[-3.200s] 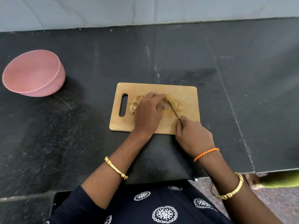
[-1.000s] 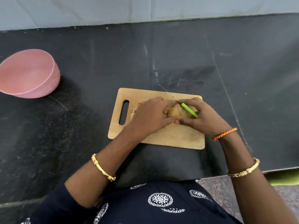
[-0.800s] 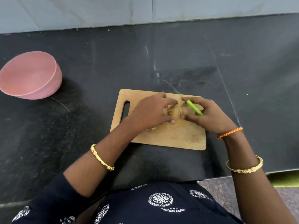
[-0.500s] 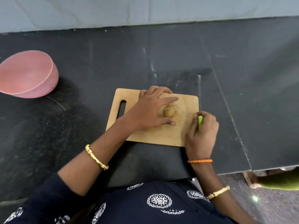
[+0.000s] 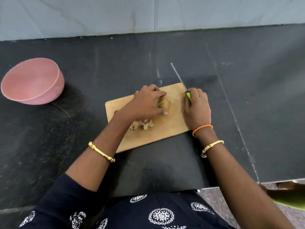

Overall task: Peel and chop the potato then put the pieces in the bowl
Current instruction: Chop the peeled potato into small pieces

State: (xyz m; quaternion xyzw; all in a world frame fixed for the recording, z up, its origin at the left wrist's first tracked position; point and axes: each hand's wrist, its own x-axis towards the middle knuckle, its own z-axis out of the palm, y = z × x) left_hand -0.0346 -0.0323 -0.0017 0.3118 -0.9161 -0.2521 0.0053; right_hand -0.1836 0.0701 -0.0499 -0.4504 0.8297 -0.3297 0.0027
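A wooden chopping board [image 5: 166, 133] lies on the black counter, turned at a slant. My left hand [image 5: 146, 103] holds the remaining chunk of potato [image 5: 164, 103] on the board, fingers curled over it. Several chopped potato pieces [image 5: 142, 125] lie in a small heap below that hand. My right hand [image 5: 197, 108] grips a knife [image 5: 179, 76] by its green handle at the board's right edge; the blade points up and away from the potato. The empty pink bowl [image 5: 32, 80] stands far left.
The black stone counter [image 5: 247, 96] stretches to a grey wall at the back. Its front edge runs just before my body, with floor visible at the lower right. A seam crosses the counter right of the board.
My right hand moved the knife off the potato to the board's right edge and raised the blade. The board has turned slanted, and the chopped heap now shows below my left hand.
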